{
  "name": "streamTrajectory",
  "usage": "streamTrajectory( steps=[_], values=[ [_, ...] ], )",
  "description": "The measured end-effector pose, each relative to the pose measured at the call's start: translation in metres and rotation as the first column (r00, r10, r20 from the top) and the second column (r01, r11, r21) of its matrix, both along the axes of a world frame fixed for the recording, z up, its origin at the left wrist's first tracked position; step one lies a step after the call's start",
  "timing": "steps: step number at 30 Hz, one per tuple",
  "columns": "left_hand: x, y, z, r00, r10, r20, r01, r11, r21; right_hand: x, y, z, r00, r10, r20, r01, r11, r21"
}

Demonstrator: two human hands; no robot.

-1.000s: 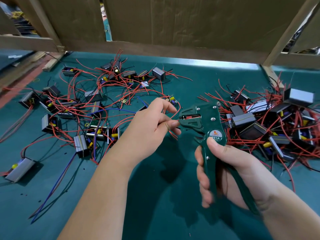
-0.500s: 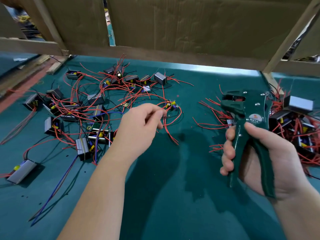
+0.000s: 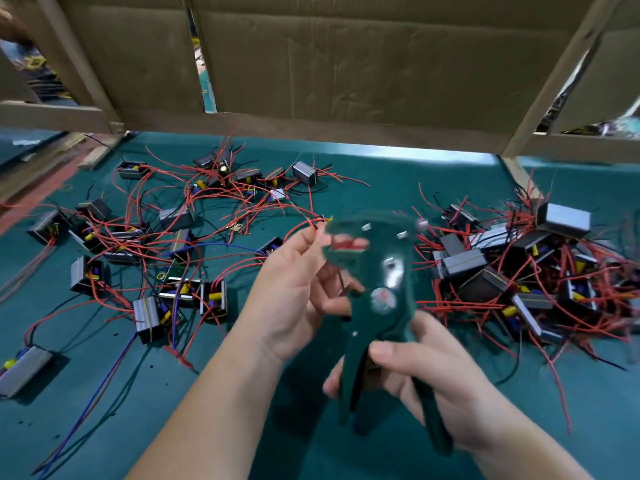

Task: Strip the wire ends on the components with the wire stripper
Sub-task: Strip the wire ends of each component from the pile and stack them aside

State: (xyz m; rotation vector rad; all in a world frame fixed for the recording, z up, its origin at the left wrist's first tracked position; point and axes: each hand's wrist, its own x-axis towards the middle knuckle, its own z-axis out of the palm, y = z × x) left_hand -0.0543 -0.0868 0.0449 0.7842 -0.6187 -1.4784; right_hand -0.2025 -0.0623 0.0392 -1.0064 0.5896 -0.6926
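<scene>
My right hand (image 3: pixel 426 372) grips the handles of the dark green wire stripper (image 3: pixel 377 299), which is blurred by motion; its jaws point left at the centre of the view. My left hand (image 3: pixel 294 292) pinches a red wire (image 3: pixel 313 221) between thumb and fingertips, with the wire end right at the stripper's jaws. The wire runs back toward the components (image 3: pixel 180 258) scattered on the left of the green table (image 3: pixel 214 410). Whether the wire end sits inside the jaws is hidden by blur.
A dense pile of grey-and-black components with red wires (image 3: pixel 512 282) lies on the right. A blue wire (image 3: pixel 104 386) trails toward the front left. A cardboard wall on a wooden frame (image 3: pixel 346 64) closes off the back of the table.
My right hand has swung the stripper back from the right to the centre, up against the wire. My left hand has risen slightly and still pinches the red wire.
</scene>
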Motion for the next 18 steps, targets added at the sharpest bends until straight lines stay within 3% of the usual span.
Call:
streamTrajectory(
  steps=[4,7,12,15,18],
  values=[
    [0.002,-0.004,-0.006,0.990,0.106,0.093,-0.115,0.987,0.108,-0.001,0.003,0.002,0.988,0.071,-0.140,-0.070,0.997,0.014],
    [0.014,-0.008,-0.003,0.954,0.286,0.089,-0.294,0.950,0.102,-0.004,0.002,0.003,0.993,0.100,-0.055,-0.095,0.992,0.079],
    [0.027,-0.010,-0.008,0.902,0.389,0.189,-0.415,0.901,0.125,-0.006,-0.004,-0.001,0.982,0.155,0.108,-0.166,0.980,0.106],
    [0.039,-0.016,-0.009,0.866,0.482,0.135,-0.498,0.857,0.131,-0.007,-0.002,-0.002,0.966,0.210,0.150,-0.233,0.960,0.157],
    [0.077,-0.019,-0.006,0.751,0.660,0.023,-0.657,0.742,0.131,-0.008,0.006,-0.002,0.927,0.348,0.136,-0.369,0.914,0.172]
  ],
)
